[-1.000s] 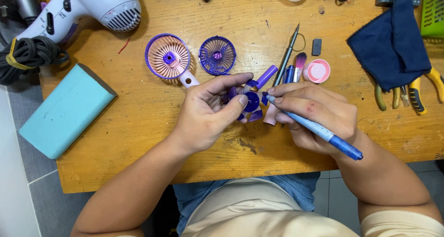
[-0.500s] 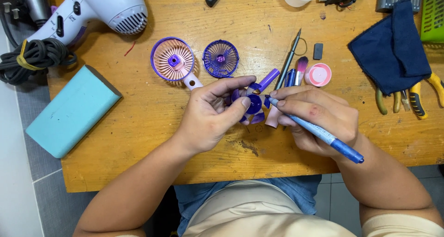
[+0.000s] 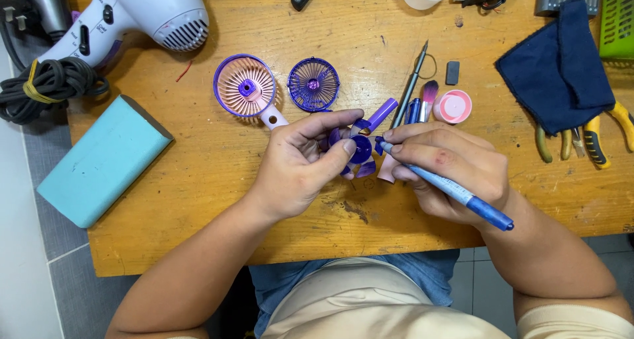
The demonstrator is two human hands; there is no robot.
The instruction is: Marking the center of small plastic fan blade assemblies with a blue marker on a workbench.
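Beyond the hands: fan grille (image 3: 314, 84), pliers (image 3: 592, 139).

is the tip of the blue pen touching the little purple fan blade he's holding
Touching. In the head view the blue pen, held in the right hand, has its tip pressed against the hub of the purple fan blade, with no gap, while the left hand pinches the blade.

A scuffed wooden worktop (image 3: 218, 180) carries a white hair dryer (image 3: 142, 15). Below the dryer lies a teal block (image 3: 102, 160); right of it, a round fan grille (image 3: 246, 86); far right, a navy cloth (image 3: 561, 68).
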